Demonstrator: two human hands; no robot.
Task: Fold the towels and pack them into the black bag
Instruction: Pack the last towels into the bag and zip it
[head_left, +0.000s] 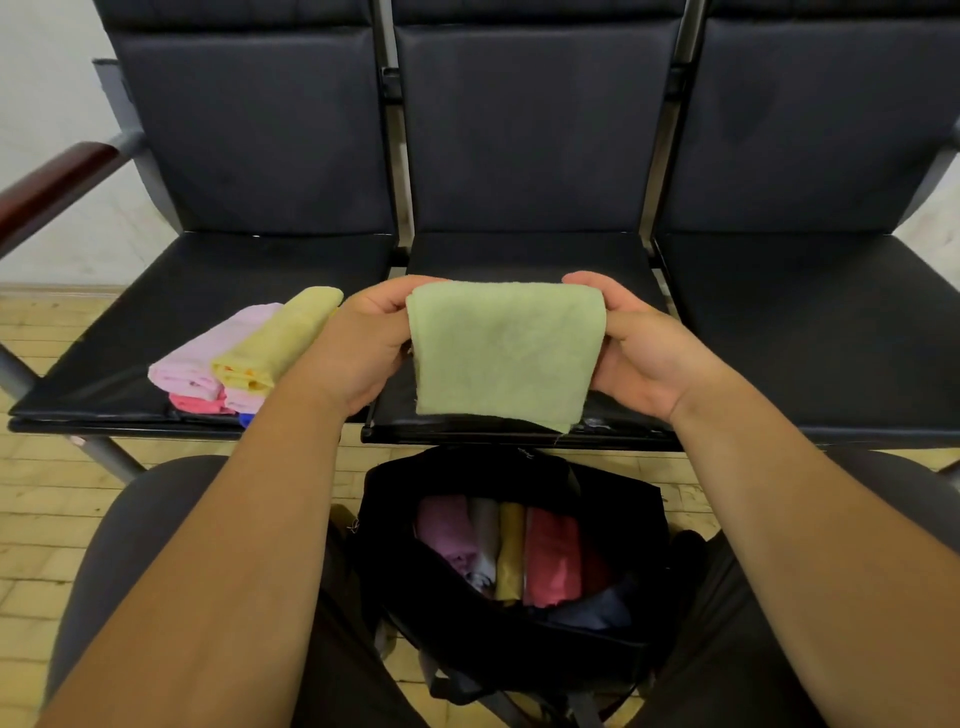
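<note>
Status from my end of the link: the green towel (506, 353) is up in the air, folded over along its top edge and hanging down in front of the middle seat (519, 254). The left hand (358, 348) is pinching the towel's left side, thumb toward me and fingers curled round behind. The right hand (644, 353) has the same sort of grip on the right side, so both are grasping the cloth. The bottom edge hangs right at the seat's front lip, and I can't tell if it touches.

The black bag (384, 525) sits open on the tiled floor (41, 519) between the person's knees, right below the towel. Inside, packed side by side on edge, are a purple towel (447, 530), a grey towel (485, 535), a mustard towel (511, 551) and a red towel (553, 556). There's also something dark blue (597, 613) at the lower right, partly in shadow.

Over on the left seat (156, 312) there's a little pile near the front edge. A pale pink towel (208, 348) and a yellow towel (280, 338) lie on top next to each other. A hot pink towel (200, 402) and a bit of blue cloth (245, 418) poke out underneath. A wooden armrest (57, 182) shows at far left.
</note>
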